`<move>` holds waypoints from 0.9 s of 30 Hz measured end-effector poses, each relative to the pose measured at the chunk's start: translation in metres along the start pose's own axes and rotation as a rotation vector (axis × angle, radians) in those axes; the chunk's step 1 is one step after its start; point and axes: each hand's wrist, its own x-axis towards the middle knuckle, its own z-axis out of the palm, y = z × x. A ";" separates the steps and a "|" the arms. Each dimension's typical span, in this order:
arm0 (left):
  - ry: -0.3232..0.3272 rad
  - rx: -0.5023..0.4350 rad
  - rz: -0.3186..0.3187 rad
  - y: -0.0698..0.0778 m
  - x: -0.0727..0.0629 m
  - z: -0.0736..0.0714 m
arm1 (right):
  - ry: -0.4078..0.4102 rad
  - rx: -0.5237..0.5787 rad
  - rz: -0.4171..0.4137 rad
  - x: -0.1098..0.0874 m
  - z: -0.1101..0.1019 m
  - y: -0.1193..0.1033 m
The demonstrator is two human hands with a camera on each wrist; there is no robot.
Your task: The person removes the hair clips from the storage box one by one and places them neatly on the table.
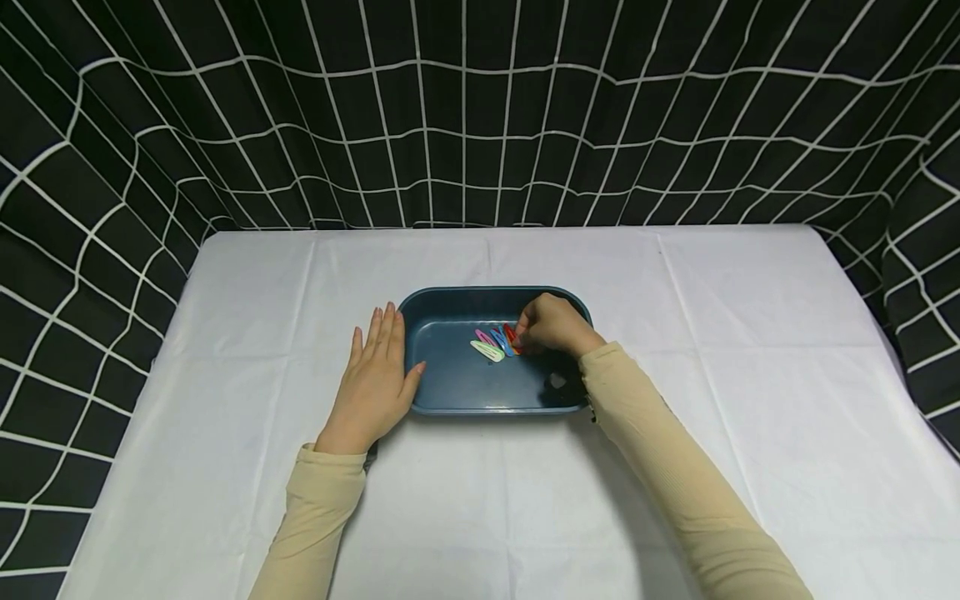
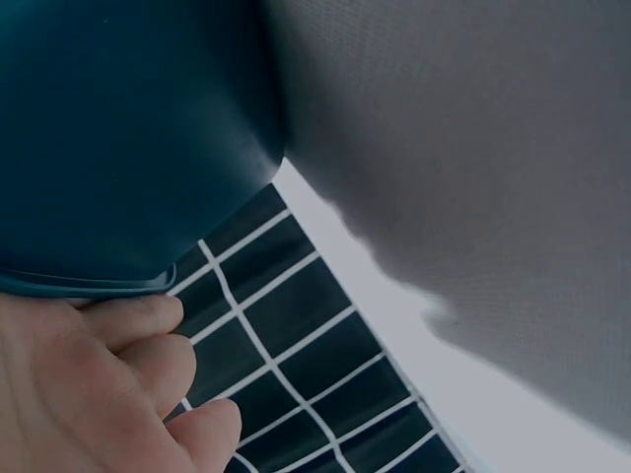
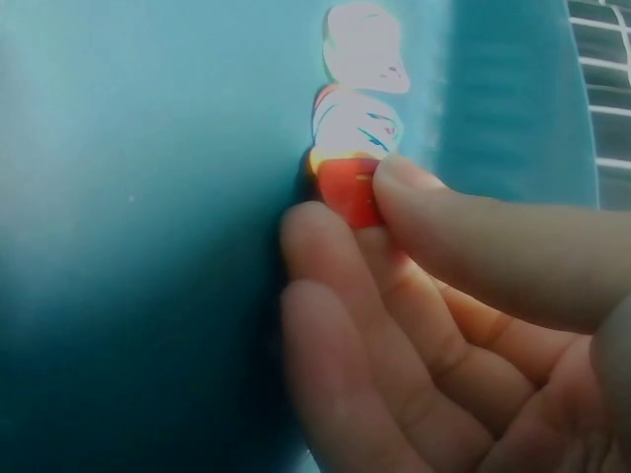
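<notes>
A dark blue tray [image 1: 465, 392] sits on the table, with a few snap hair clips in a fanned row near its middle. My right hand [image 1: 553, 323] reaches over the tray's right side and pinches a red hair clip [image 3: 345, 190] between thumb and fingers. To its left lie a blue clip [image 1: 498, 337], a pink clip [image 1: 483, 337] and a pale green clip [image 1: 487, 351]. My left hand [image 1: 372, 379] rests along the tray's left end, fingers straight, thumb over the rim. Glare washes out the other clips in the right wrist view.
A white cloth [image 1: 247, 400] covers the table under the tray. Black fabric with a white grid [image 1: 465, 108] hangs behind the table and along both sides.
</notes>
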 end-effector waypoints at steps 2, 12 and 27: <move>0.000 0.000 0.001 0.000 0.000 0.000 | -0.004 0.013 0.005 0.000 0.000 0.000; -0.019 0.000 -0.005 0.000 0.000 0.001 | -0.016 0.034 0.020 0.002 0.000 0.001; -0.012 -0.003 0.001 0.000 0.000 0.000 | -0.010 0.025 -0.021 -0.001 -0.002 0.001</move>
